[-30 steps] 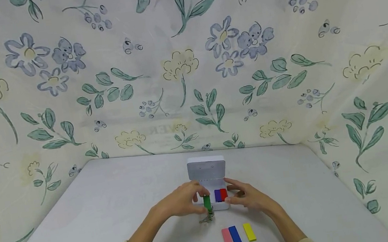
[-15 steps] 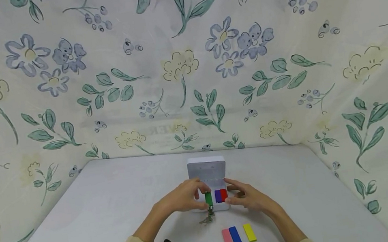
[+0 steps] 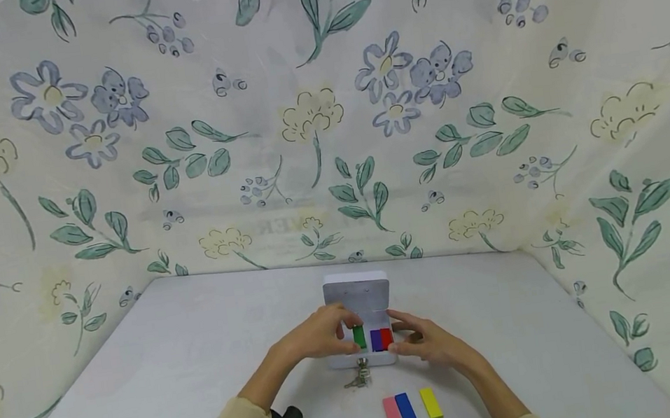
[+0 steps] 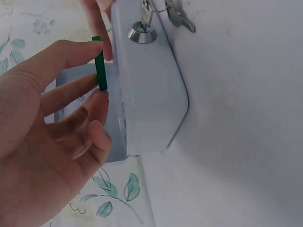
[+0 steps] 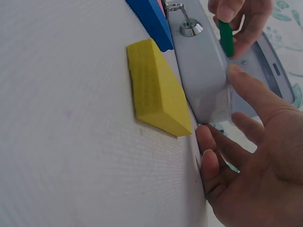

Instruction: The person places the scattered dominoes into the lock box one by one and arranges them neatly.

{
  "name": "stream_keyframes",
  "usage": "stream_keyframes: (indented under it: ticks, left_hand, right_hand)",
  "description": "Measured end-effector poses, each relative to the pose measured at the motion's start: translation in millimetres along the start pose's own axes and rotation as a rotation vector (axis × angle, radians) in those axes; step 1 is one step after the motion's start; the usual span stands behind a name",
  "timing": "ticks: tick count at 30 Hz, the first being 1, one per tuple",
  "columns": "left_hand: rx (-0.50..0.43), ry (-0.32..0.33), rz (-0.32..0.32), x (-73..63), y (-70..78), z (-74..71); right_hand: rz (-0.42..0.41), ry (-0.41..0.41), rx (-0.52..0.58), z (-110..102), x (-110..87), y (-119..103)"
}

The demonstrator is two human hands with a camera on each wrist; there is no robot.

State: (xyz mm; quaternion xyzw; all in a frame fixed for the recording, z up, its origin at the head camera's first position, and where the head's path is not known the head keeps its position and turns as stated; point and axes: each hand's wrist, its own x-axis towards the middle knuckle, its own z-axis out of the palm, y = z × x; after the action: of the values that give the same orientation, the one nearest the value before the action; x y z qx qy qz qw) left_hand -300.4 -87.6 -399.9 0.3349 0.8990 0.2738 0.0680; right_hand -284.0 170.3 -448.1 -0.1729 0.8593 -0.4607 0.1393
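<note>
A white lockbox (image 3: 365,359) stands on the table with its lid (image 3: 357,294) raised and a key in its front lock (image 4: 142,33). Over the opening, my left hand (image 3: 322,331) pinches a green block (image 4: 100,66) between thumb and fingers. Inside lie a purple block (image 3: 376,340) and a red block (image 3: 387,338), side by side. My right hand (image 3: 425,342) rests against the box's right side. Its thumb touches the front rim and its index finger reaches toward the back corner; the other fingers are relaxed.
On the table before the box lie a pink block (image 3: 392,413), a blue block (image 3: 406,409) and a yellow block (image 3: 430,403). Keys (image 3: 357,379) hang from the lock on a ring. A floral cloth (image 3: 325,132) covers the wall behind.
My left hand has moved slightly away from me with the green block, from above the front lock to over the box's interior. The right hand has stayed at the box's side.
</note>
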Motion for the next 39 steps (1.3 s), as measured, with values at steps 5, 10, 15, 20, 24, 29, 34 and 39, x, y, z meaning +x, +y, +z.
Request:
stream_keyframes:
  ticks: [5, 10, 15, 20, 24, 29, 34, 39]
  left_hand:
    - [-0.017, -0.01, -0.009, 5.0, -3.2, 1.7]
    - [-0.034, -0.012, -0.012, 9.5, -6.5, 4.3]
    - [-0.037, -0.001, -0.02, 13.7, -10.7, 8.7]
    - [-0.033, 0.015, -0.036, 17.4, -16.3, 13.3]
    - [-0.037, 0.029, -0.051, 18.3, -17.5, 15.6]
    - [-0.029, 0.042, -0.071, 17.9, -15.2, 17.3]
    - [-0.02, 0.05, -0.06, 18.9, -13.0, 19.3]
    - [-0.013, 0.05, -0.044, 20.9, -14.1, 22.9]
  right_hand:
    - [0.011, 0.004, -0.006, 0.0, -0.2, -0.5]
    - [0.011, 0.007, -0.005, 0.3, -0.2, -1.2]
    - [0.002, 0.004, -0.005, 0.3, 0.9, -0.5]
    - [-0.001, 0.003, 0.0, -0.3, 1.0, -0.3]
    - [0.004, 0.004, -0.003, 0.1, 0.9, -0.4]
    - [0.001, 0.0, -0.001, 0.0, 0.2, -0.5]
    - [0.003, -0.005, 0.005, -0.4, -0.7, -0.4]
    - [0.003, -0.004, 0.01, -0.6, -0.8, -0.9]
